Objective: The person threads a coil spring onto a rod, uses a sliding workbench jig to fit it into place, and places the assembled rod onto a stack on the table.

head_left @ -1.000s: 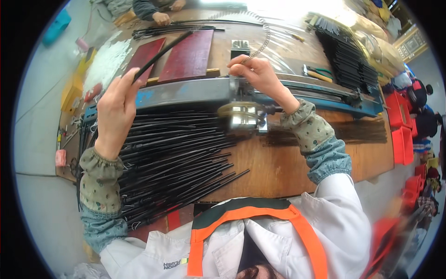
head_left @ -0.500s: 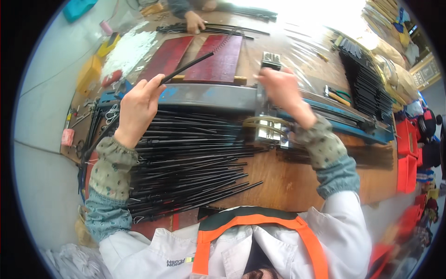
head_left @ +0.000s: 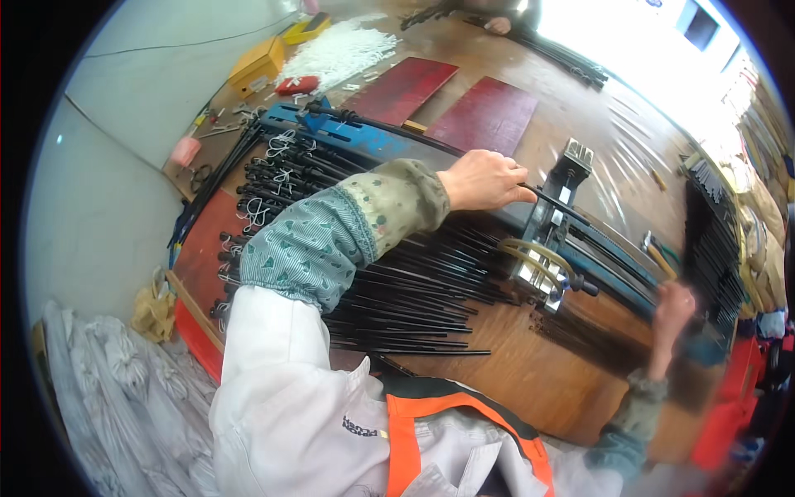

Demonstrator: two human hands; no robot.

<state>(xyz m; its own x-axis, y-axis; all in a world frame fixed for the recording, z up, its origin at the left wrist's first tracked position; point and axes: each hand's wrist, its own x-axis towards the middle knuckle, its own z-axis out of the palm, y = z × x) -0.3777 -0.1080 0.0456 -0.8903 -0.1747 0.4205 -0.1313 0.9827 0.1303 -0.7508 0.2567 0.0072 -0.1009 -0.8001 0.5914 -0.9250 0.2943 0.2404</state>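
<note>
"What was the person's left hand doing?"

"The bare left hand [head_left: 484,180], in a patterned grey-green cloth sleeve [head_left: 396,203], reached across the middle of the scene. Its fingers were pinched narrowly around a long, thin black rod [head_left: 563,204]."

"And where was that rod?"

"It came out to the right of the fingertips and lay across a silver-and-black metal fixture [head_left: 545,229], just beside the hand. Bent yellowish hoses [head_left: 537,251] stood on the fixture's near side. The fixture sat on a long blue-and-grey metal rail [head_left: 377,142] running from far left to near right."

"The right hand?"

"The right hand [head_left: 675,306] was at the right, near the rail's near end and well apart from the left hand. It was blurred, so I could not tell whether its fingers were wide, narrow or holding anything."

"What lay around them?"

"Many slim black rods [head_left: 414,290] were spread on the near side of the rail, over a brown wooden bench [head_left: 513,356]. On the far side lay two flat dark-red boards [head_left: 484,116], and farther left a heap of small white pieces [head_left: 344,54] beside a yellow box [head_left: 257,66]."
</note>
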